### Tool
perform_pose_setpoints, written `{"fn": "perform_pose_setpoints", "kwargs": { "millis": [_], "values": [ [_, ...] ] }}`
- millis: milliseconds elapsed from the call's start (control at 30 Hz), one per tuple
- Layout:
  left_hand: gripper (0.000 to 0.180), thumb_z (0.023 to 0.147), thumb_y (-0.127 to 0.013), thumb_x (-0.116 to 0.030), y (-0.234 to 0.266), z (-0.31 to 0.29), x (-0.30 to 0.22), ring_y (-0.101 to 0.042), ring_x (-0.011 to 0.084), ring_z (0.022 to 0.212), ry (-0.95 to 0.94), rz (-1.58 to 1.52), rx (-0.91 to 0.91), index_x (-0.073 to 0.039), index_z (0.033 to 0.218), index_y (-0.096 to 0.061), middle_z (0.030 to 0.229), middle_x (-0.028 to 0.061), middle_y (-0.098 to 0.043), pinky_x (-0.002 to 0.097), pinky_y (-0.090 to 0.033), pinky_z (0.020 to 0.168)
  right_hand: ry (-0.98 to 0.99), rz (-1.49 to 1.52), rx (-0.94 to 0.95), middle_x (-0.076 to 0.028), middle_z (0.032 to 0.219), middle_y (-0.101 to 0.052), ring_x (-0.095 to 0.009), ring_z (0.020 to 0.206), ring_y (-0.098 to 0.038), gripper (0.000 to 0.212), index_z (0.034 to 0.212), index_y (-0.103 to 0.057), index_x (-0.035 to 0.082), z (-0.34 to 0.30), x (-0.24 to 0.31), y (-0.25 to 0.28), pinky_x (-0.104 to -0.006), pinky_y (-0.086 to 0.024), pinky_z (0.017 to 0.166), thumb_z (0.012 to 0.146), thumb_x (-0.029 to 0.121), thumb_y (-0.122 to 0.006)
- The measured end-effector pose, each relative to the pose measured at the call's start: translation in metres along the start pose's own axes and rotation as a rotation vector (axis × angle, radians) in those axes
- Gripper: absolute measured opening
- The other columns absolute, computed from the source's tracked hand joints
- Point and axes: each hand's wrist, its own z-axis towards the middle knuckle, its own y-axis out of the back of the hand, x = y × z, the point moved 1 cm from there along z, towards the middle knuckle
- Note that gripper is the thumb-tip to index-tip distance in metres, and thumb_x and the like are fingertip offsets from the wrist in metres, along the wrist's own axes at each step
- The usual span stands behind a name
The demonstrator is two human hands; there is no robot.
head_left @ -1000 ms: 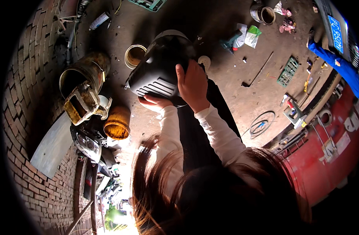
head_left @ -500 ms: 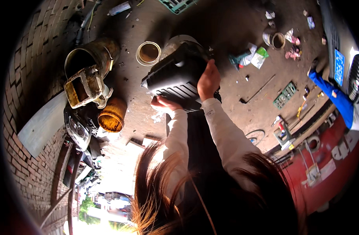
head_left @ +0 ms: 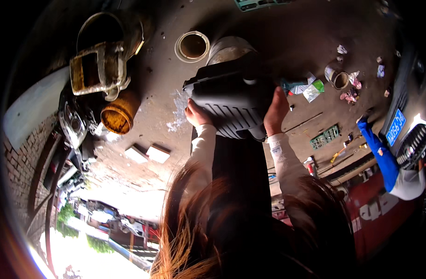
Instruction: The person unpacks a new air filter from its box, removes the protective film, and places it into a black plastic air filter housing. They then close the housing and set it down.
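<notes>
Between my two hands is a black plastic air filter housing (head_left: 231,102) with a row of ribs along its near side, tilted in front of my body. My left hand (head_left: 197,115) grips its left end, thumb toward the top. At the right end, my right hand (head_left: 275,114) clasps the edge with its fingers partly hidden behind it. Just beyond the housing stands a pale round bucket (head_left: 229,49), partly covered by it. Beside that bucket is an open round tin (head_left: 193,46) with a brown inside.
On the left stand a dirty square can (head_left: 99,69) and a rusty orange bucket (head_left: 117,116). Litter, a paint tin (head_left: 337,76) and a green tool tray (head_left: 324,136) lie to the right. A person in blue trousers (head_left: 378,153) is by a car's licence plate (head_left: 395,126).
The housing and both hands have shifted right in the picture and turned a little. The surroundings have swung as my head moved. Both hands keep their hold.
</notes>
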Motion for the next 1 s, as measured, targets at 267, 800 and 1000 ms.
{"fn": "perform_pose_setpoints", "kwargs": {
  "millis": [267,800,1000],
  "values": [
    [0.035,0.098,-0.046,-0.032,0.011,0.012,0.052,-0.054,0.0164,0.087,-0.193,0.037,-0.033,0.001,0.103,-0.058,0.095,0.0066,-0.061,0.0299,-0.044,0.083,0.020,0.099,0.053,-0.017,0.118,-0.064,-0.027,0.110,-0.058,0.050,0.118,-0.060,-0.006,0.004,-0.004,-0.010,-0.0344,-0.040,0.098,0.101,0.032,-0.033],
    [0.055,0.098,-0.035,-0.040,-0.011,0.054,0.017,-0.063,0.0319,0.076,0.029,0.100,0.037,0.005,0.089,-0.066,0.084,0.0189,-0.068,0.0389,-0.048,0.073,-0.005,-0.086,-0.131,-0.022,0.103,-0.062,-0.031,0.095,-0.058,0.049,0.104,-0.059,-0.008,-0.002,0.048,-0.047,-0.0366,-0.042,0.083,0.100,0.038,-0.042],
    [0.049,0.097,-0.045,-0.041,-0.007,0.074,0.022,-0.059,0.0333,0.099,-0.145,0.151,0.155,0.004,0.105,-0.063,0.102,0.0230,-0.065,0.0391,-0.045,0.085,0.132,-0.145,-0.222,-0.019,0.073,-0.063,-0.038,0.066,-0.057,0.050,0.082,-0.063,-0.002,0.002,0.050,-0.064,-0.0425,-0.043,0.060,0.098,0.041,-0.045]
  ]
}}
